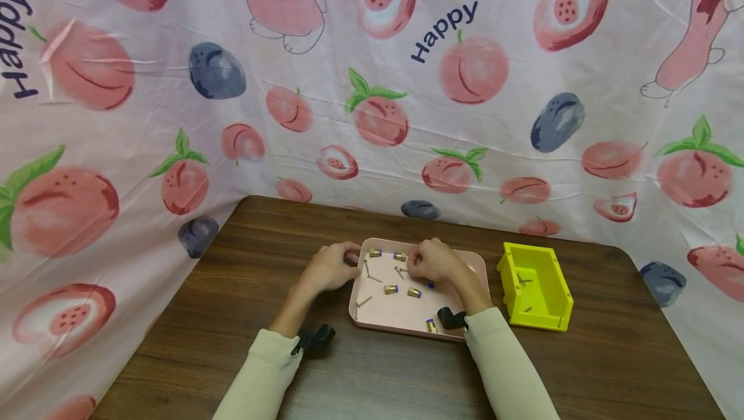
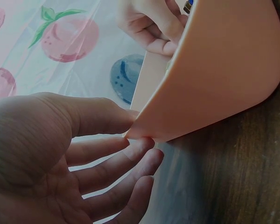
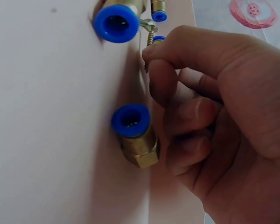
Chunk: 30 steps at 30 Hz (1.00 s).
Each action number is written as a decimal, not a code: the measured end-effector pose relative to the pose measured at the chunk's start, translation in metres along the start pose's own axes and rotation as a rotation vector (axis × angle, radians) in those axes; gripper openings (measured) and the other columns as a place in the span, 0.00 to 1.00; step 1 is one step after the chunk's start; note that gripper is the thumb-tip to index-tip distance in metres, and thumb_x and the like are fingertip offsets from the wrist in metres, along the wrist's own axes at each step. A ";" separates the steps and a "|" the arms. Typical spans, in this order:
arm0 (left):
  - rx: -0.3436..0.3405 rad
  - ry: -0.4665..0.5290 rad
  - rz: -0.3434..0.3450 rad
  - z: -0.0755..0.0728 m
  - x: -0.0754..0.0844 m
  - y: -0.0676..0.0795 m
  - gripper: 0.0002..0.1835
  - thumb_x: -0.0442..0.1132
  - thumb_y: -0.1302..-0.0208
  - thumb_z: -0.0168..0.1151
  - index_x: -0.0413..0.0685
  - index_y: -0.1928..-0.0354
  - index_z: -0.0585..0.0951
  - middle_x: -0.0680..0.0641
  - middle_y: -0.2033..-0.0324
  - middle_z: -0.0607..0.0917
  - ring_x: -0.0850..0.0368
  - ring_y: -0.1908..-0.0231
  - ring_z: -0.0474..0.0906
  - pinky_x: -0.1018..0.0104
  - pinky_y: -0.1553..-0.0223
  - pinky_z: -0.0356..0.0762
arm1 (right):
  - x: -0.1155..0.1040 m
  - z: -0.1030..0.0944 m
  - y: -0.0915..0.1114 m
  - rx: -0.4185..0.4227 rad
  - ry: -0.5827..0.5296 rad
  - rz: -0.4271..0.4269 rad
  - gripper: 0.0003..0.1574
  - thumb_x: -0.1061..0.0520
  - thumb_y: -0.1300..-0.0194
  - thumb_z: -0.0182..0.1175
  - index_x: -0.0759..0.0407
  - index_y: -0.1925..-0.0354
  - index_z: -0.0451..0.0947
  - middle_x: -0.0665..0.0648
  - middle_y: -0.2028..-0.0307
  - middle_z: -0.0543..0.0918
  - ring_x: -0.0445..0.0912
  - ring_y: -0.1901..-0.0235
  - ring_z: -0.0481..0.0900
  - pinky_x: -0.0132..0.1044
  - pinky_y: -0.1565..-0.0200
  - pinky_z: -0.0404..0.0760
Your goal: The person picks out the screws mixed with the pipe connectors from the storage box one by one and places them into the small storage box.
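A shallow pink tray (image 1: 378,313) lies on the table, holding several screws (image 1: 363,302) and several brass push-in fittings (image 1: 391,289) with blue collars. My left hand (image 1: 332,266) grips its left rim, thumb over the edge and fingers against the outer wall (image 2: 214,79). Inside the tray, toward the back, my right hand (image 1: 434,260) pinches a small screw (image 3: 150,41) between thumb and forefinger. The other fingers are curled in below. One fitting (image 3: 141,149) sits close beside those fingers in the right wrist view; another fitting (image 3: 116,23) is near the screw's head.
A yellow bin (image 1: 537,318) with a few screws (image 1: 525,280) inside stands right of the tray on the dark wooden table (image 1: 232,304). Fruit-printed cloth (image 1: 511,129) hangs behind and on both sides. Black wrist mounts (image 1: 314,339) are strapped at both cuffs.
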<state>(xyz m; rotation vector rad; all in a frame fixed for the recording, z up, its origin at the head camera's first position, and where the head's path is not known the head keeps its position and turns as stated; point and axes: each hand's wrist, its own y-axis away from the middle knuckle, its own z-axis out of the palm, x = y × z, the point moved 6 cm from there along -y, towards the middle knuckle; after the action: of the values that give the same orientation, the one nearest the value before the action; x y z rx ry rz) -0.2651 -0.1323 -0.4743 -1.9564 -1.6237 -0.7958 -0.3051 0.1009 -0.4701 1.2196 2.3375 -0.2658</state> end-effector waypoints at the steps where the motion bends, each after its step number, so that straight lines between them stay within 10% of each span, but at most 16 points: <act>1: -0.005 0.000 -0.004 -0.001 0.002 0.001 0.23 0.38 0.36 0.73 0.42 0.38 0.87 0.52 0.59 0.92 0.50 0.55 0.87 0.48 0.47 0.81 | 0.000 0.000 0.000 0.006 -0.001 -0.008 0.10 0.63 0.36 0.67 0.52 0.74 0.85 0.42 0.82 0.74 0.39 0.77 0.70 0.35 0.66 0.70; 5: 0.029 -0.015 0.012 0.011 -0.019 -0.012 0.23 0.42 0.39 0.75 0.47 0.41 0.88 0.59 0.62 0.90 0.59 0.59 0.85 0.55 0.52 0.80 | 0.006 0.001 -0.001 0.042 -0.024 -0.074 0.09 0.59 0.36 0.65 0.51 0.73 0.85 0.41 0.81 0.73 0.39 0.77 0.70 0.35 0.68 0.69; 10: 0.009 -0.003 -0.019 0.004 -0.004 -0.002 0.23 0.38 0.37 0.74 0.45 0.39 0.88 0.55 0.59 0.91 0.54 0.57 0.86 0.52 0.49 0.81 | 0.030 0.009 -0.013 0.063 -0.017 -0.106 0.06 0.55 0.41 0.66 0.46 0.74 0.84 0.41 0.82 0.74 0.40 0.79 0.72 0.36 0.71 0.70; 17: 0.017 -0.024 0.041 0.010 -0.018 -0.010 0.23 0.39 0.38 0.72 0.42 0.40 0.87 0.52 0.61 0.91 0.53 0.59 0.85 0.54 0.55 0.81 | 0.003 -0.015 0.008 0.052 -0.082 -0.102 0.05 0.57 0.42 0.65 0.50 0.75 0.81 0.43 0.81 0.74 0.40 0.79 0.70 0.37 0.71 0.67; 23: -0.009 0.019 -0.012 -0.005 0.007 0.006 0.23 0.37 0.36 0.73 0.42 0.39 0.87 0.51 0.59 0.91 0.50 0.55 0.86 0.49 0.48 0.81 | -0.013 -0.028 0.023 0.059 -0.063 -0.061 0.06 0.61 0.40 0.65 0.53 0.73 0.79 0.45 0.79 0.74 0.40 0.77 0.70 0.36 0.67 0.69; 30: 0.023 -0.025 0.043 0.009 -0.018 -0.011 0.23 0.41 0.37 0.72 0.43 0.40 0.87 0.52 0.60 0.91 0.53 0.58 0.86 0.54 0.53 0.81 | -0.011 -0.036 0.034 0.083 -0.050 -0.016 0.05 0.62 0.39 0.68 0.55 0.70 0.81 0.47 0.77 0.77 0.40 0.76 0.72 0.35 0.69 0.71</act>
<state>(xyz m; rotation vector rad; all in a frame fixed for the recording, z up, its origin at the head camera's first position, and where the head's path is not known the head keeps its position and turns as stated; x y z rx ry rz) -0.2768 -0.1364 -0.4933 -1.9858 -1.5920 -0.7363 -0.2842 0.1270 -0.4320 1.2188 2.3153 -0.3973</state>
